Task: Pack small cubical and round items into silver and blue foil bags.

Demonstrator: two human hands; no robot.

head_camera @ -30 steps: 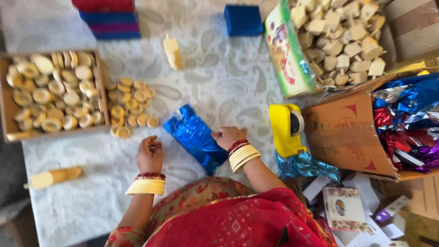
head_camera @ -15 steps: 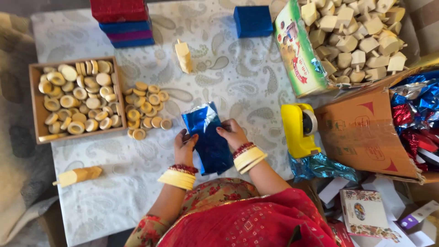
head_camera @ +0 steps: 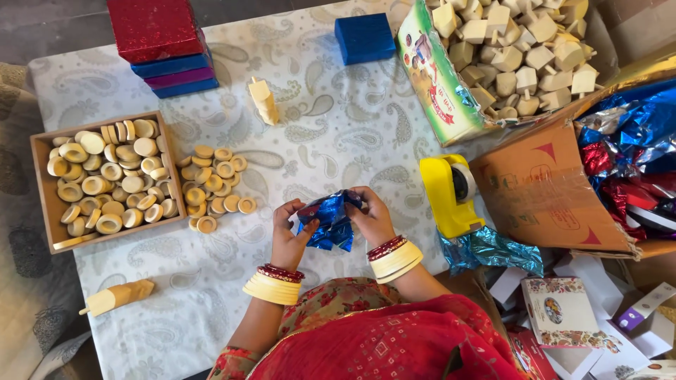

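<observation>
We look down on a table (head_camera: 352, 134) covered with a pale paisley cloth, and we take the yellow tape dispenser (head_camera: 449, 195) as our landmark. Just left of the dispenser, our left hand (head_camera: 290, 231) and right hand (head_camera: 372, 217) hold a crumpled sheet of shiny blue foil (head_camera: 329, 220) between them, above the cloth. The fingers of both hands are curled and pinching the foil's edges, the left hand on its left side, the right hand on its top right. Farther left of the dispenser lies a loose pile of small wooden rings (head_camera: 215, 186), and beyond it a wooden tray (head_camera: 44, 193) full of the same rings. Up and to the left of the dispenser stands a small wooden peg (head_camera: 264, 100). Right of the dispenser a cardboard box (head_camera: 542, 190) holds more coloured foil.
</observation>
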